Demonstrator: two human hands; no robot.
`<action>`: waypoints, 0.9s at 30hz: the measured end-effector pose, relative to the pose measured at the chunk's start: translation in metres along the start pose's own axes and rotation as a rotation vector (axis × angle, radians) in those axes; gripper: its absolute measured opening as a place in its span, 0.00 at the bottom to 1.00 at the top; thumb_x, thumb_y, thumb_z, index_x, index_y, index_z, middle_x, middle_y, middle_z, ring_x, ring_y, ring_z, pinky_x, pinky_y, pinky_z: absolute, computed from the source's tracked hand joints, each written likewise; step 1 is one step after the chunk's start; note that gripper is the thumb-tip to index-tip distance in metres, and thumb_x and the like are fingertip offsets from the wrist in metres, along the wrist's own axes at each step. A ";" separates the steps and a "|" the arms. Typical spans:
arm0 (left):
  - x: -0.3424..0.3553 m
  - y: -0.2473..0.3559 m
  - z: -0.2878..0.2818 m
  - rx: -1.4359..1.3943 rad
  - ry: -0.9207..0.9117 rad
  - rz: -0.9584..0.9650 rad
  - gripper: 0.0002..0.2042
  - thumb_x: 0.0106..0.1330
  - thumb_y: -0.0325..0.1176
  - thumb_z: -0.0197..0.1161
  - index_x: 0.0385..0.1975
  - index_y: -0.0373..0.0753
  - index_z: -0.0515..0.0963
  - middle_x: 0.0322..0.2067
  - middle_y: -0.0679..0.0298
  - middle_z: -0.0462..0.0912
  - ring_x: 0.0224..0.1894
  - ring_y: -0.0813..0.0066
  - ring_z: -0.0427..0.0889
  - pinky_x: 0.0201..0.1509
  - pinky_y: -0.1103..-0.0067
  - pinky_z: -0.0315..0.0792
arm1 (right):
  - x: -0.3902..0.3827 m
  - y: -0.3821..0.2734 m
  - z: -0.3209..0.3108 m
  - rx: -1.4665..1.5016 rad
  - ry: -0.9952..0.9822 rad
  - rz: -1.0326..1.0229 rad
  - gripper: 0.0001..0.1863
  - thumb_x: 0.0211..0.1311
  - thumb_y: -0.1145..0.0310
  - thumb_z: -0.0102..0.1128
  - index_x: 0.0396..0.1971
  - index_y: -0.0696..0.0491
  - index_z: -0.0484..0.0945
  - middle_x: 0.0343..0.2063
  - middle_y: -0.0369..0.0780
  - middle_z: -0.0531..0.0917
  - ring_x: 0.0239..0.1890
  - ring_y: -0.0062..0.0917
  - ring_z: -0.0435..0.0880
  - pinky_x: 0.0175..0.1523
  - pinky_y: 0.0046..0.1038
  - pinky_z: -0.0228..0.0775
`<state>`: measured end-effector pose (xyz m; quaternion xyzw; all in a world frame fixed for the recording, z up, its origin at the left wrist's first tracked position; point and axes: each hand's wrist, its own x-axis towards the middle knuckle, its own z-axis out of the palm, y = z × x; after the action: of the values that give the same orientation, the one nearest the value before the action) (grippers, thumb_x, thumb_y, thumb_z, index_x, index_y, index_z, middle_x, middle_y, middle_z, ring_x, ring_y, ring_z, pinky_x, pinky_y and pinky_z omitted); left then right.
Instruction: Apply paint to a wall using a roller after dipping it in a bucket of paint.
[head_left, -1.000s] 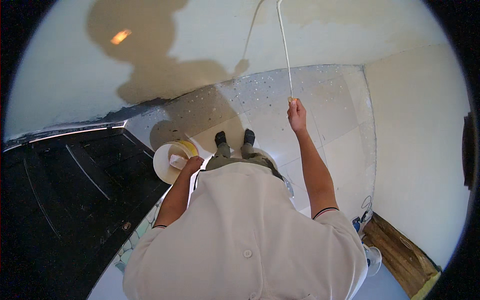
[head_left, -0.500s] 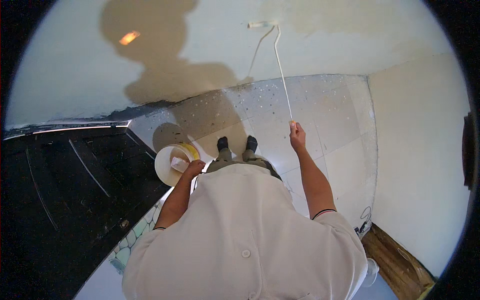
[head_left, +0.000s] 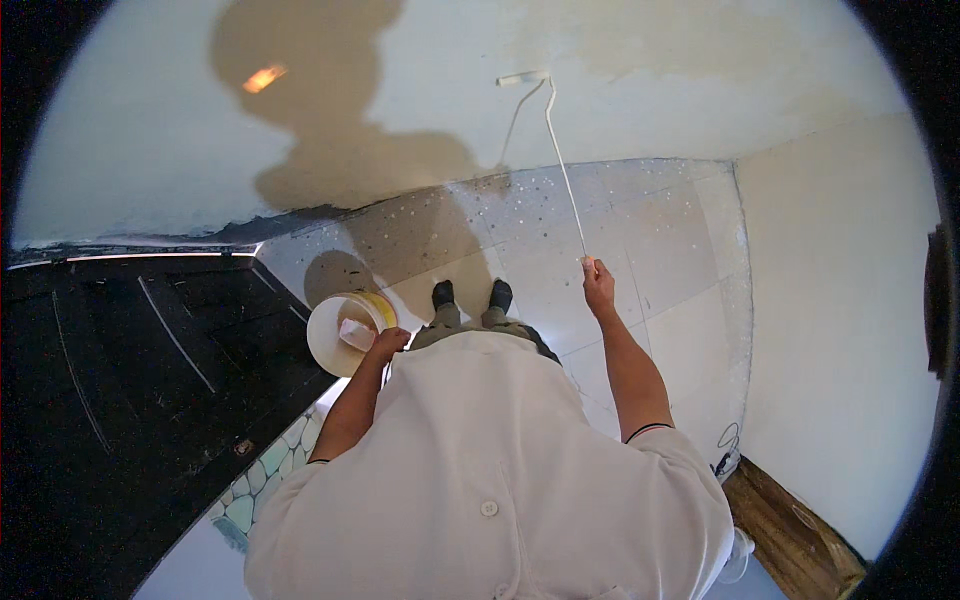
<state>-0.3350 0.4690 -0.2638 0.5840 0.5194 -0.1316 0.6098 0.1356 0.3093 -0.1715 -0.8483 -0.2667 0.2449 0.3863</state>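
Pale floor (head_left: 690, 300), room at two o'clock to wall's (head_left: 450, 100) edge, roller (head_left: 522, 77) at twelve, long shaft (head_left: 563, 170) pointing nearly twelve, gripped by right hand (head_left: 599, 286), left hand (head_left: 390, 343) curled by bucket (head_left: 321, 338) at nine, hold unclear

A: Cam pos?
B: Head-worn, L of pair, wide fisheye, facing dn the wearer's front.
A: Dist?
B: Shirt (head_left: 490, 430) v. close, btm ctr; floor (head_left: 680, 240) farther; wall (head_left: 450, 80) up top. Str8 edges bend, corners blk.

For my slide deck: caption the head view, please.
Right hand holding a paint roller at the wall, left hand at a white bucket.
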 end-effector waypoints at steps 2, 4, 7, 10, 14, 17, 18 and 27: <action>-0.002 0.008 -0.001 0.035 -0.034 0.001 0.09 0.51 0.36 0.54 0.22 0.35 0.74 0.20 0.68 0.74 0.24 0.79 0.70 0.28 0.79 0.66 | 0.000 -0.001 -0.002 0.006 0.006 -0.011 0.22 0.61 0.50 0.45 0.24 0.57 0.70 0.13 0.38 0.68 0.18 0.21 0.66 0.25 0.27 0.60; -0.003 0.006 -0.001 -0.079 -0.041 -0.027 0.10 0.51 0.36 0.56 0.25 0.35 0.75 0.22 0.69 0.75 0.25 0.79 0.71 0.30 0.79 0.68 | -0.001 -0.005 -0.001 0.097 -0.020 -0.018 0.19 0.63 0.54 0.45 0.22 0.55 0.70 0.12 0.30 0.61 0.16 0.13 0.58 0.20 0.20 0.51; 0.009 -0.008 -0.004 -0.008 -0.110 0.003 0.12 0.51 0.37 0.56 0.28 0.34 0.76 0.24 0.67 0.76 0.25 0.78 0.72 0.31 0.79 0.69 | -0.002 -0.016 0.001 0.103 -0.009 -0.114 0.18 0.63 0.55 0.44 0.22 0.54 0.68 0.12 0.28 0.60 0.14 0.11 0.57 0.18 0.18 0.49; 0.016 -0.018 -0.004 0.141 -0.053 0.040 0.13 0.52 0.38 0.56 0.32 0.34 0.76 0.25 0.65 0.77 0.25 0.77 0.73 0.31 0.79 0.70 | 0.004 -0.020 0.013 0.256 -0.057 -0.113 0.17 0.64 0.55 0.43 0.23 0.53 0.68 0.11 0.28 0.59 0.14 0.10 0.58 0.17 0.18 0.49; -0.003 0.023 -0.006 0.016 0.007 -0.094 0.14 0.53 0.38 0.55 0.33 0.35 0.76 0.26 0.64 0.78 0.25 0.77 0.73 0.31 0.79 0.70 | 0.008 -0.018 0.025 0.193 0.004 -0.083 0.17 0.64 0.55 0.43 0.23 0.53 0.68 0.11 0.28 0.59 0.13 0.10 0.57 0.17 0.17 0.48; -0.008 0.034 -0.009 0.010 0.027 -0.090 0.14 0.53 0.39 0.55 0.33 0.36 0.76 0.27 0.64 0.78 0.26 0.76 0.75 0.32 0.79 0.70 | 0.004 -0.004 0.039 0.185 0.016 -0.114 0.18 0.64 0.55 0.42 0.23 0.53 0.68 0.11 0.28 0.59 0.14 0.10 0.57 0.17 0.18 0.49; -0.007 0.033 -0.010 0.010 0.020 -0.086 0.14 0.53 0.39 0.56 0.33 0.36 0.77 0.26 0.63 0.78 0.26 0.76 0.75 0.32 0.78 0.70 | 0.001 0.001 0.041 0.187 0.013 -0.120 0.18 0.64 0.55 0.42 0.23 0.53 0.68 0.11 0.28 0.59 0.14 0.10 0.57 0.17 0.18 0.49; -0.005 -0.002 -0.015 -0.065 0.055 -0.020 0.11 0.52 0.38 0.55 0.26 0.35 0.76 0.23 0.65 0.77 0.24 0.77 0.73 0.30 0.78 0.69 | -0.015 0.013 0.042 0.208 -0.087 0.130 0.20 0.61 0.48 0.43 0.23 0.49 0.69 0.08 0.27 0.58 0.08 0.11 0.56 0.12 0.18 0.47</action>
<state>-0.3457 0.4789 -0.2577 0.5621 0.5458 -0.1048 0.6125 0.1018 0.3144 -0.2033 -0.8076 -0.2008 0.3325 0.4437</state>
